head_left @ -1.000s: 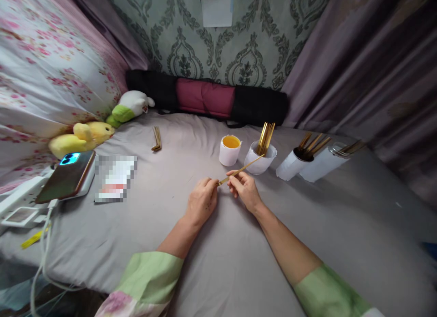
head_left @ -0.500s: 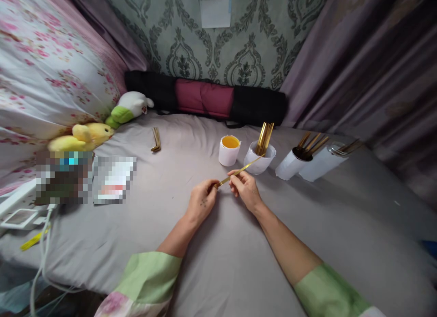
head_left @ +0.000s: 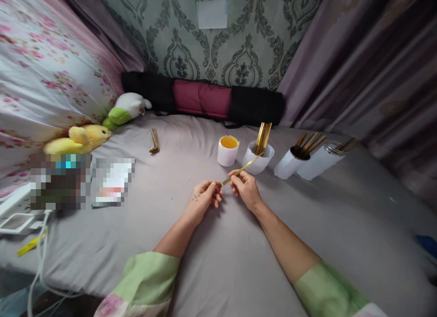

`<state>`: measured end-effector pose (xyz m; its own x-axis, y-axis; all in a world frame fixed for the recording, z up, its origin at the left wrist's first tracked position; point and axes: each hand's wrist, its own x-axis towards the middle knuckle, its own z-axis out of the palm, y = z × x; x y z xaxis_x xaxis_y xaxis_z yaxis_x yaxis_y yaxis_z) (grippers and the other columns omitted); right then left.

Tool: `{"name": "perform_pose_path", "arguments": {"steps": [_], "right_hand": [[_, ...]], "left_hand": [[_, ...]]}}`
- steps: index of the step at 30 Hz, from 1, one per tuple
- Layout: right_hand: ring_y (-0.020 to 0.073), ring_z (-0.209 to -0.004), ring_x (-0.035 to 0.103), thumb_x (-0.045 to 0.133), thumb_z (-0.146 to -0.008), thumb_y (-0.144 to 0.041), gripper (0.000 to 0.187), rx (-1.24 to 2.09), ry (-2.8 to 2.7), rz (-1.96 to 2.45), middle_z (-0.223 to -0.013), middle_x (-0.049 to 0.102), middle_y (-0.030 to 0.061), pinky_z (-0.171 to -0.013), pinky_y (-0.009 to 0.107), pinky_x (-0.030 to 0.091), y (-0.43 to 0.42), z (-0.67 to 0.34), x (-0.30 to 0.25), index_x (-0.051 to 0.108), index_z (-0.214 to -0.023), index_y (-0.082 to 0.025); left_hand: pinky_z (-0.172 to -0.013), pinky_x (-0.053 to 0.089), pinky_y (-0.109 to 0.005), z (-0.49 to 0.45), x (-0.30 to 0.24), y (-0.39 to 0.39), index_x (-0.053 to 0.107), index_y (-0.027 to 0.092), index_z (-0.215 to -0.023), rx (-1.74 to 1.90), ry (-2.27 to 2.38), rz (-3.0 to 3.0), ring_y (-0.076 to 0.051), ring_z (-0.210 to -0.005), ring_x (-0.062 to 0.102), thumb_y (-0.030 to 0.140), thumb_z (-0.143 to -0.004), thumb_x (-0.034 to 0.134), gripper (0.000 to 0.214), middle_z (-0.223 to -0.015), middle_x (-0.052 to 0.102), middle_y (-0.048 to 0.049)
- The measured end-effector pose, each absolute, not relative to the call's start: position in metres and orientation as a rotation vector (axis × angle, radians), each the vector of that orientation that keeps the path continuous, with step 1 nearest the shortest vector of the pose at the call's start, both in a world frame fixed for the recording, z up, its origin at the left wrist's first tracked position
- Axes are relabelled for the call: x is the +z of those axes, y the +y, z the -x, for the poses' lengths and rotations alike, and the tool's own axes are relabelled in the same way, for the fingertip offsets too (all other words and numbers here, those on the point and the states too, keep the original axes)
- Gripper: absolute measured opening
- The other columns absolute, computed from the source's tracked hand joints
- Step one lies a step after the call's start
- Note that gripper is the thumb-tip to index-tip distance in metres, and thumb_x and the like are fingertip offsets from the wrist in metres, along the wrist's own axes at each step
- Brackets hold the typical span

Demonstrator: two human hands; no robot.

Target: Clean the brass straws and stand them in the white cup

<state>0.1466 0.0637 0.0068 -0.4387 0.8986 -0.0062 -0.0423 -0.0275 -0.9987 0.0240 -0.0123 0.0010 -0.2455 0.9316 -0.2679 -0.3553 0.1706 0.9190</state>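
Observation:
A thin, flat gold-coloured strip [head_left: 244, 168] slants up and right between my hands, its upper end in front of a white cup. My right hand [head_left: 246, 188] pinches its middle between thumb and fingers. At the lower end, the thumb and forefinger of my left hand [head_left: 204, 198] close on the tip, with the other fingers loosely curled below. What shape that tip has is hidden. The wide white-wrapped cup [head_left: 257, 164] behind holds several upright gold strips [head_left: 263, 137]. Beside it stands a white-wrapped cup [head_left: 227, 155] with a yellow inside.
Two tilted white-wrapped containers [head_left: 288, 164] with gold and dark sticks stand at right. A small gold bundle [head_left: 154, 142] with bent ends lies left on the grey sheet [head_left: 211, 262]. Plush toys [head_left: 90, 137], a packet [head_left: 112, 183] and white cables [head_left: 43, 249] are farther left; a long bag [head_left: 201, 98] lies behind.
My left hand's lower fingers have loosened and spread downward, while its thumb and forefinger stay at the strip's end. The right hand keeps its pinch. The view has shifted slightly.

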Motion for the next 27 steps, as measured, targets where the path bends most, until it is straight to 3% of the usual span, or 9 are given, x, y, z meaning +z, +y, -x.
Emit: {"name": "perform_pose_path", "arguments": {"steps": [7,27], "right_hand": [[0.0063,-0.041,0.041,0.051,-0.072,-0.03,0.015,1.554,-1.526,0.92,-0.054,0.047,-0.0058,-0.037,0.018,0.031,0.064,-0.148,0.009,0.054,-0.08,-0.017],[0.0061,-0.038,0.036,0.05,-0.075,-0.028,0.013,1.527,-1.588,0.902,-0.046,0.041,-0.0077,-0.037,0.019,0.03,0.066,-0.151,0.008,0.054,-0.081,-0.017]], "left_hand": [[-0.041,0.04,-0.018,-0.022,0.007,-0.014,0.054,0.009,-0.086,1.292,1.062,-0.457,-0.009,-0.05,0.054,0.024,-0.081,0.051,0.016,-0.069,0.062,-0.0086],[-0.04,0.031,-0.016,-0.024,0.012,-0.017,0.056,0.01,-0.091,1.2,0.955,-0.421,-0.004,-0.045,0.045,0.023,-0.077,0.057,0.019,-0.066,0.055,-0.0021]]}}
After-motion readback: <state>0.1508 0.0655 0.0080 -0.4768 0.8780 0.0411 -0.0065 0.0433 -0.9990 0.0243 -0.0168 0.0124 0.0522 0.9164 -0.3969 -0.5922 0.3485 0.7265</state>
